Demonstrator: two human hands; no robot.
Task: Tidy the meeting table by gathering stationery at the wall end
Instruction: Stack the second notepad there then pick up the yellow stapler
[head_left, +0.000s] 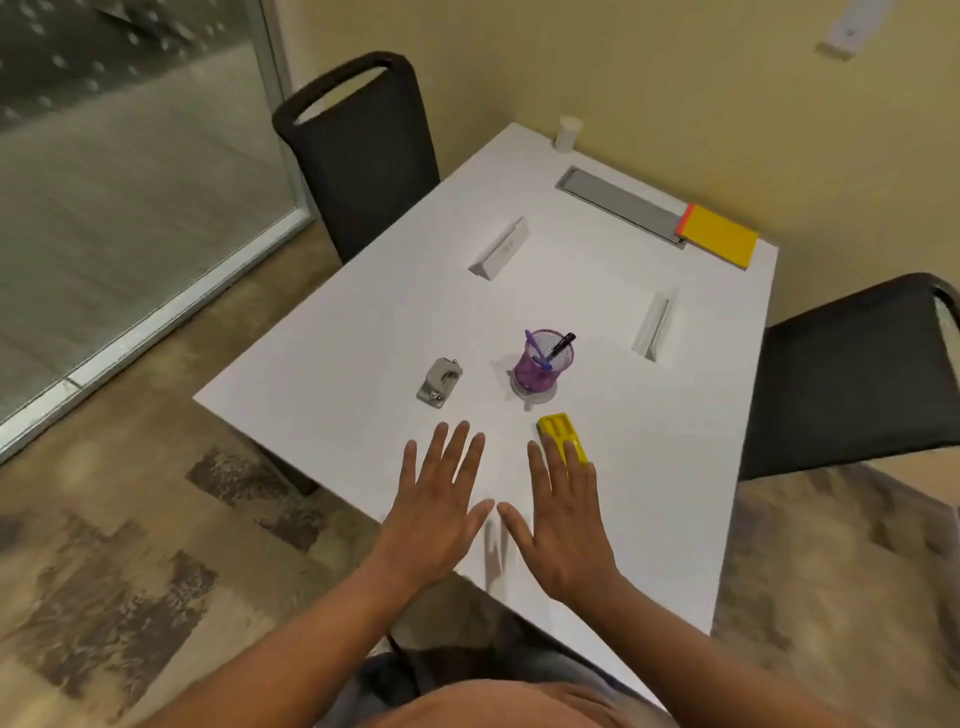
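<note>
On the white table (597, 291) stand a purple mesh pen cup (543, 366) with pens in it, a grey metal hole punch (439, 382) to its left, and a yellow stapler-like block (560, 432) near me. My left hand (439, 499) is spread flat, fingers straight, over the table's near part, holding nothing. My right hand (563, 514) is also flat and open, and its fingertips overlap the near end of the yellow block. A yellow notepad with an orange edge (719, 235) lies at the wall end.
Two white folded name cards (500, 249) (653, 327) stand mid-table. A grey cable tray (618, 202) and a white cup (568, 133) sit by the wall. Black chairs stand at the left (358, 150) and right (852, 374) sides. A glass wall runs along the left.
</note>
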